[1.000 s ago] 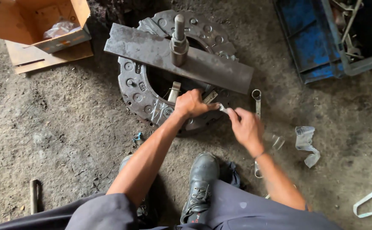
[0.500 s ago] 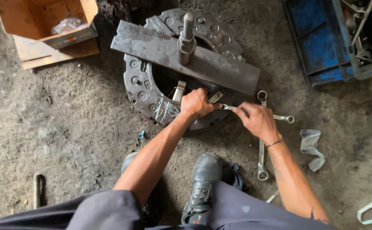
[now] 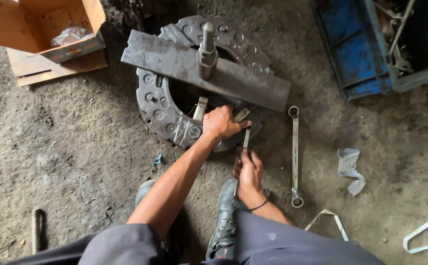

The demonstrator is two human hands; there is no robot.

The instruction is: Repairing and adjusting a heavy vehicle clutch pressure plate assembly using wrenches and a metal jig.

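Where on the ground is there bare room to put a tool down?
Bare dirt lies left of the round grey metal clutch plate, below the brown cardboard box. Crowded: right side, around the long silver ring spanner and blue metal crate.

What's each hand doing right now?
Left hand: fingers closed, pressing on the round metal plate.
Right hand: fingers closed around a wrench.
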